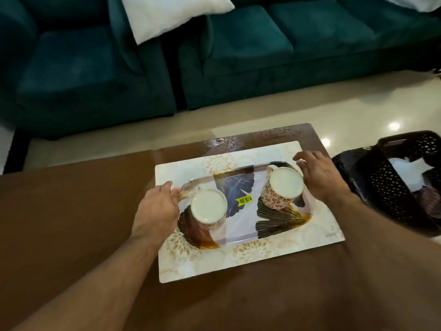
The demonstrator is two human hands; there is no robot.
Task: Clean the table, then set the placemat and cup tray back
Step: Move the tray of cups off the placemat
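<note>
A leaf-patterned cup tray (241,225) with a yellow price sticker lies on a cream floral placemat (250,256) on the brown table (71,223). Two flower-printed cups stand upside down on the tray, one at its left (208,207) and one at its right (285,186). My left hand (156,211) grips the tray's left rim. My right hand (318,174) is at the tray's right end beside the right cup, fingers bent over the rim.
Water drops glisten on the table's far edge (262,134). A dark perforated basket (393,182) with white cloth or paper inside stands right of the table. A teal sofa (214,56) with white cushions lines the back across a tiled floor.
</note>
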